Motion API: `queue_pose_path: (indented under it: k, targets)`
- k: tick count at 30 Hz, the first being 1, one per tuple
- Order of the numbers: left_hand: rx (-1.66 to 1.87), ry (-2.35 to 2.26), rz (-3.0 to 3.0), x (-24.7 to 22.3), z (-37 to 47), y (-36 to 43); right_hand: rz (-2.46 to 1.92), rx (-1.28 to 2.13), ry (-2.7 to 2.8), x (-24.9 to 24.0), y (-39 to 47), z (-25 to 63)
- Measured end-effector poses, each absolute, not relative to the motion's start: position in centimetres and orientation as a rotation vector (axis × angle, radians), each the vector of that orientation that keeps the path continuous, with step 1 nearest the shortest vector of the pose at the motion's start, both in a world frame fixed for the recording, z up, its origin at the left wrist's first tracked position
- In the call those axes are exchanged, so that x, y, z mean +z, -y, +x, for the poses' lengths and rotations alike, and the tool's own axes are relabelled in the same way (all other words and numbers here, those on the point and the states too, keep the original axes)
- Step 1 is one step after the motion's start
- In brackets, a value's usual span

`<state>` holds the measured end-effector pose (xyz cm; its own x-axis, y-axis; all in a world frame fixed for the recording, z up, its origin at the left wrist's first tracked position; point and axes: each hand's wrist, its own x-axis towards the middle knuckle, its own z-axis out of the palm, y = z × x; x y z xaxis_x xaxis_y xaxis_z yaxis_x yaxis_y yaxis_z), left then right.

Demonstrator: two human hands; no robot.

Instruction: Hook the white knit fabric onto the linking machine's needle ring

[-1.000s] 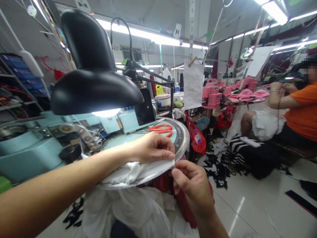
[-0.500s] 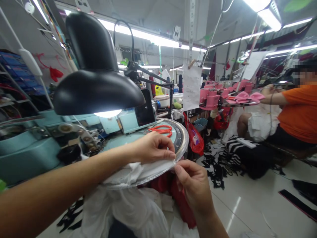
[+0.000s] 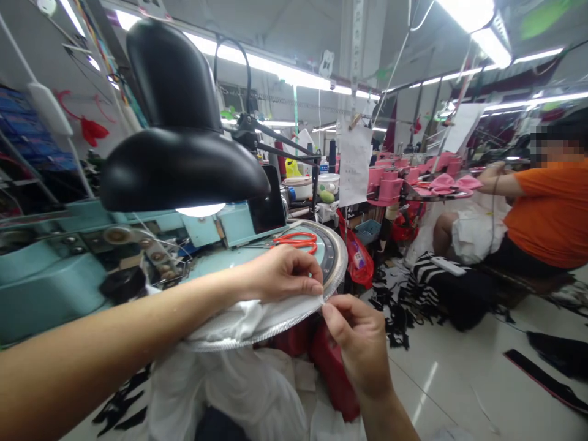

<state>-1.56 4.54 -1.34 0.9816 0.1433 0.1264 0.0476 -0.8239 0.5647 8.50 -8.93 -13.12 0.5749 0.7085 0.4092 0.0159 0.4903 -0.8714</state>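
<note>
White knit fabric (image 3: 248, 320) lies along the near rim of a round linking machine's toothed dial (image 3: 340, 260), and more of it hangs below in loose folds. My left hand (image 3: 289, 272) rests over the dial's edge, thumb and fingertips pinching the end of the fabric. Just right of it and slightly lower, my right hand (image 3: 356, 334) pinches the same edge between thumb and forefinger at the rim. The fingertips of both hands almost meet there. Orange-handled scissors (image 3: 301, 242) lie on the machine's pale green top behind my left hand.
A black lamp (image 3: 184, 165) hangs low over the dial at left. Green machine parts (image 3: 50, 275) stand at far left. To the right, a person in an orange top (image 3: 551, 214) sits by a pink machine (image 3: 386, 184). Black scraps (image 3: 390, 312) litter the floor.
The view has turned slightly right, so the surroundings sit a little further left. Both hands keep their pinch at the dial's rim with hardly any movement.
</note>
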Motion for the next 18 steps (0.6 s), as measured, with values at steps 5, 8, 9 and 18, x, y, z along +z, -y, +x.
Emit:
queue_pose_path:
  k: [5,8,9,18]
  targets:
    - [0.233,-0.121,2.540,-1.2,-1.6,-4.4,-0.966,0.517,0.882,-13.1,8.9,8.7]
    - [0.229,-0.119,2.540,-1.2,-1.6,-4.4,-0.937,0.552,0.865,-13.3,8.8,8.7]
    - [0.233,-0.119,2.542,-1.2,-1.6,-4.4,-0.929,0.573,0.854,-13.3,8.7,8.7]
    - [0.239,-0.167,2.661,-0.9,-2.0,-4.4,-0.984,0.755,0.680,-15.2,9.0,8.8]
